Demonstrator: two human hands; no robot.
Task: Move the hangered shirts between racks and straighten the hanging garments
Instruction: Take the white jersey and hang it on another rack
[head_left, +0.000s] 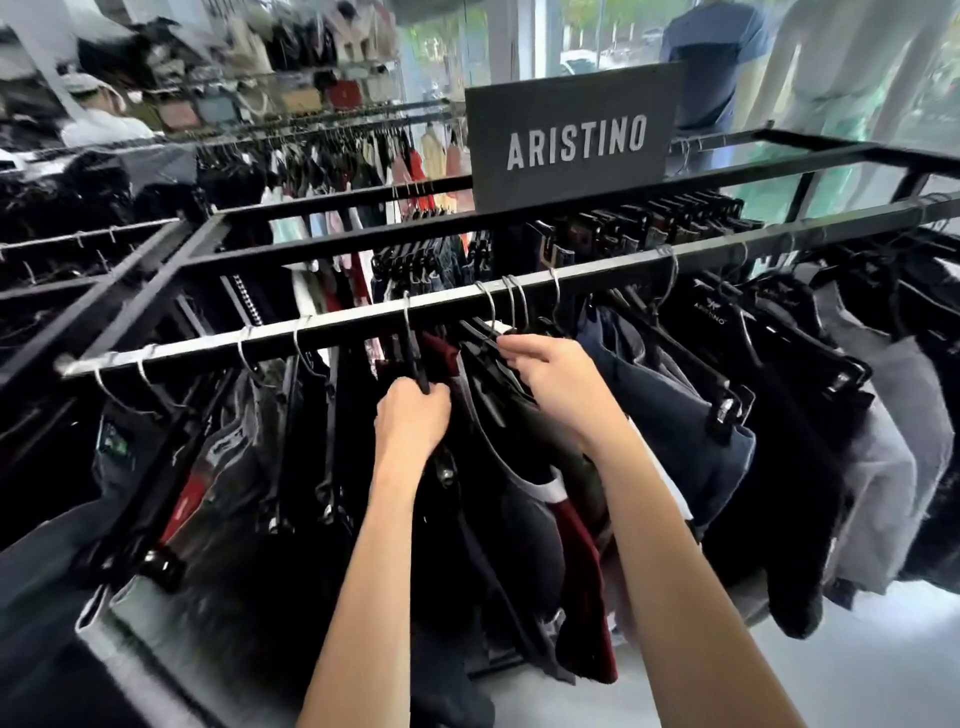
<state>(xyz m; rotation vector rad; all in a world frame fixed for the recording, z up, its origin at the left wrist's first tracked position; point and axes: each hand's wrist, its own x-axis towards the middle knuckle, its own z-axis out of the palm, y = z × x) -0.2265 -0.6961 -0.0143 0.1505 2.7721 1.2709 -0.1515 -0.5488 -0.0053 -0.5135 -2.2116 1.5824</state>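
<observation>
A: Looking at the near rail (322, 325), where are the hands?

B: Both are up among the hangers, just under it. The left hand (412, 418) has its fingers curled round a black hanger (417, 358); the hanger's neck rises out of the top of the fist, and its metal hook is over the rail directly above.

A: And what hangs from it?

B: A dark red garment (582, 561) shows just right of that hanger at the top and again lower down between the forearms. I cannot tell for certain that it belongs to this hanger, since the dark clothes are packed together there.

A: The right hand?

B: The right hand (550, 371) reaches left, its fingertips pinched on the arm of a second black hanger (480, 332), which lies to the left of and slightly above the palm. That hanger's hook is also on the rail, beside two more hooks.

A: What surrounds them?

B: Navy and grey garments (691, 415) hang to the right, and dark trousers (234, 452) to the left. A black ARISTINO sign (574, 140) stands on the rack's top frame beyond the hands.
</observation>
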